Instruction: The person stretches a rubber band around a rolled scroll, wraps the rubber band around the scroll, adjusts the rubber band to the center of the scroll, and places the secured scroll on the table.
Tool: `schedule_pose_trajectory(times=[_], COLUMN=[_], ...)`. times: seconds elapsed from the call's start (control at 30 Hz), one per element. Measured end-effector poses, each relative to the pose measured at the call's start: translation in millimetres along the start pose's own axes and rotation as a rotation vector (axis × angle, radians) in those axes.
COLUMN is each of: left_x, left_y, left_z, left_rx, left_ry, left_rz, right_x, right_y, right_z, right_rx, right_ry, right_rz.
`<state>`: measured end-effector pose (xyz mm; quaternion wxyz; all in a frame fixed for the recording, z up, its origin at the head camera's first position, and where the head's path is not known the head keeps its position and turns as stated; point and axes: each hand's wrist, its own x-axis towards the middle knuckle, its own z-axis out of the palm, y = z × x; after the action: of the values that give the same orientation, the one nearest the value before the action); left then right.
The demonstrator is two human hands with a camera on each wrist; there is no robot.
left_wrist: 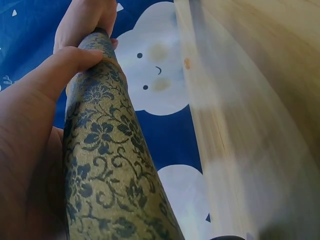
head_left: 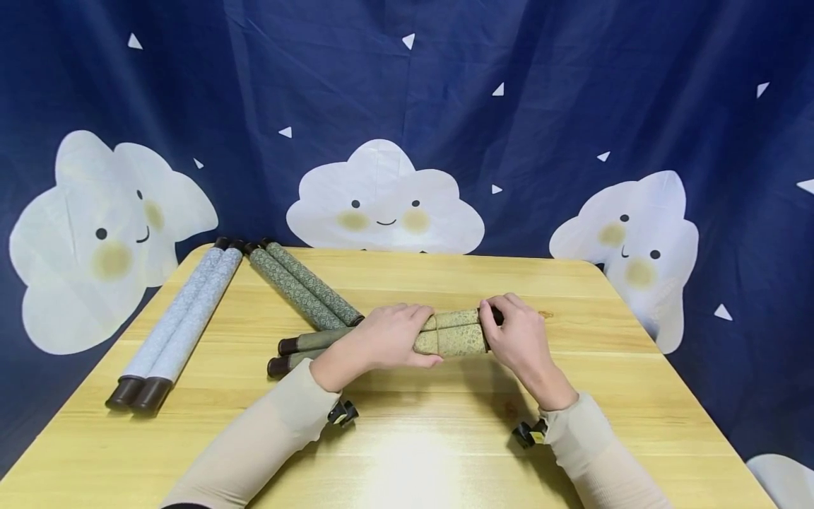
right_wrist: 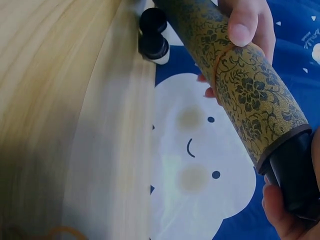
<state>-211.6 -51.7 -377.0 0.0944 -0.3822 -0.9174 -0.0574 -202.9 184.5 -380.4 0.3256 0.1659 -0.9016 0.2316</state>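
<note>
A yellow-green scroll (head_left: pixel 454 332) with a dark floral pattern and dark end knobs lies across both hands, its two rolls side by side. My left hand (head_left: pixel 388 336) grips its middle from above, thumb along the near side. In the left wrist view the thumb lies by a thin rubber band (left_wrist: pixel 116 66) that circles the scroll. My right hand (head_left: pixel 520 343) holds the dark end knob (right_wrist: pixel 292 170) at the scroll's right end, fingers curled around it. The left forearm partly covers the scroll's left part, whose dark knobs (head_left: pixel 280 367) show beyond it.
A pale blue double-rolled scroll (head_left: pixel 184 311) lies at the table's left side. Behind the held scroll is a dark green one (head_left: pixel 305 286), slanting toward the back edge. A loose rubber band (head_left: pixel 545 314) rests on the wooden table (head_left: pixel 623 424), right of the right hand.
</note>
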Motion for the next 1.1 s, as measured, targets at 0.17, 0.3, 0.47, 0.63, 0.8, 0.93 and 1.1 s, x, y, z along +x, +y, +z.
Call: schedule_pose_trajectory(times=[0.17,0.3,0.47,0.63,0.8,0.93,1.1], left_x=[-0.1,1.4,2.3,3.7,5.1,4.8,3.5], left_y=[0.1,2.9,5.8,5.3,4.1,3.9,4.3], left_z=[1.8,2.8,1.2,0.5,0.3,0.9,1.1], left_rx=[-0.049,-0.091,-0.081,-0.054,-0.031,-0.016,-0.013], left_ry=[-0.007,-0.005,-0.027,-0.045,-0.046,-0.033,-0.045], left_rz=[-0.001,0.026,0.036,0.019,0.009,0.014,0.005], right_x=[-0.3,-0.8,-0.5,0.2,0.8,0.8,-0.3], right_y=[-3.9,-8.7,-10.1,-7.4,-4.6,-3.7,-3.2], right_z=[0.4,1.7,2.4,0.3,-0.7,0.0,1.1], right_rx=[0.000,0.002,0.013,0.016,0.013,0.010,0.008], right_ry=[0.011,0.025,0.023,0.003,0.000,0.001,0.005], right_rz=[-0.021,-0.057,-0.057,-0.018,-0.007,-0.008,-0.009])
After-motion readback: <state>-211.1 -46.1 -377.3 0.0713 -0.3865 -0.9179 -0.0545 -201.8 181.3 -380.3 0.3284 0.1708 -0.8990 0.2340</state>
